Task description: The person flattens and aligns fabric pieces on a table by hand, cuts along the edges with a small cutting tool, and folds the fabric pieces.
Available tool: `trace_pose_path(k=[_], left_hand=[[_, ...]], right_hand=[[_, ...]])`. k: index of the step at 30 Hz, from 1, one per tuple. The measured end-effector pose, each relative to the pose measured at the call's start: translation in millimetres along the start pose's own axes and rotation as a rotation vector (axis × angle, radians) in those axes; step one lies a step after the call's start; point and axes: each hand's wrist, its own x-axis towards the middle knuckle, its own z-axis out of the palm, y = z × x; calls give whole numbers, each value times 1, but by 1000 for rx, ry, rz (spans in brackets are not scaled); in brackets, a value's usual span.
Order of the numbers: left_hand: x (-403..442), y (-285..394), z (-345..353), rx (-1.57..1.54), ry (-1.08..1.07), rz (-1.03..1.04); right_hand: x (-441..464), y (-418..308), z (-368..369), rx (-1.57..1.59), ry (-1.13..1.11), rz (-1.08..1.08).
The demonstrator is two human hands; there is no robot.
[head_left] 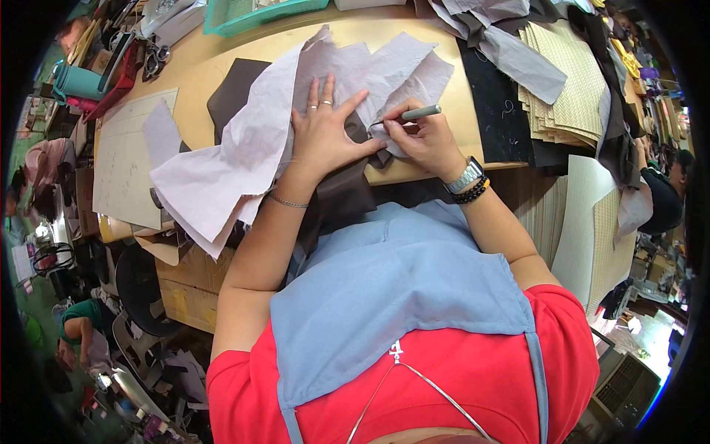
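My left hand (329, 132) lies spread on crumpled pale lilac-grey fabric (255, 140), two rings on its fingers. Just to its right, my right hand (425, 135) grips a grey pen (421, 112), whose tip points left at the fabric near my left thumb. More pale pieces (396, 70) fan out beyond both hands. Dark brown fabric (235, 89) shows under the pale cloth at the left, and some hangs over the table's front edge between my forearms.
Paper patterns (129, 163) lie on the table's left. A teal basket (262, 16) stands at the back, a red basket (117, 89) with a teal cup (80, 80) at the back left. Stacked cream textured sheets (563, 89) are at the right. Another person (83, 329) is at the lower left.
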Motion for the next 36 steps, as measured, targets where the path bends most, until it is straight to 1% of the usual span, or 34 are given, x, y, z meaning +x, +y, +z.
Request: trace_pose_path(k=[2, 5, 8, 11, 14, 17, 23, 26, 29, 36], left_hand=[[0, 0, 0, -2, 3, 5], [-1, -1, 0, -6, 9, 11], [-1, -1, 1, -8, 9, 8], [0, 0, 1, -16, 4, 4], [0, -1, 0, -19, 4, 4], [-1, -1, 1, -19, 5, 6], [0, -2, 2, -14, 23, 18], [0, -3, 3, -16, 24, 16], [0, -3, 3, -18, 23, 15], [-1, -3, 3, -32, 23, 19]], right_hand=[[1, 0, 2, -3, 27, -12], [1, 5, 0, 182, 42, 112], [2, 8, -4, 116, -20, 157], [3, 5, -4, 96, -18, 138], [1, 9, -3, 154, 63, 139], [-1, 10, -2, 88, 63, 71], [-1, 7, 4, 90, 81, -24], [-1, 4, 3, -37, 39, -89], [0, 2, 3, -121, 48, -132], [5, 13, 4, -161, 194, -136]])
